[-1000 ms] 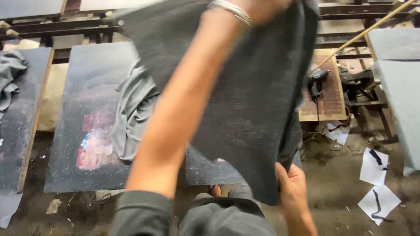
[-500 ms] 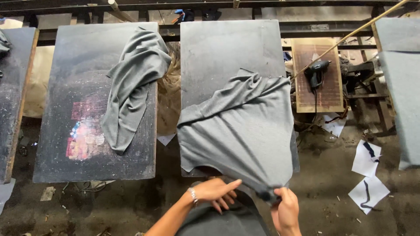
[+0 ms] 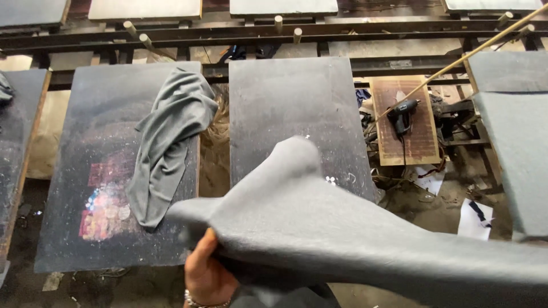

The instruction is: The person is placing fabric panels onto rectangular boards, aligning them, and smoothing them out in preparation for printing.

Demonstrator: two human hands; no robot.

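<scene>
Left hand (image 3: 206,272) gripping edge of soft grey knit garment (image 3: 342,228), fabric billowing over dark flat board worktop (image 3: 297,102). Right hand out of view. Second crumpled grey garment (image 3: 168,142) lying on ink-stained left board (image 3: 85,171).

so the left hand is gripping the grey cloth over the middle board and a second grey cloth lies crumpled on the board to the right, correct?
Not quite. The head view shows the second grey cloth crumpled on the board to the left, not the right. The rest holds: the left hand grips the grey cloth over the middle board.
</scene>
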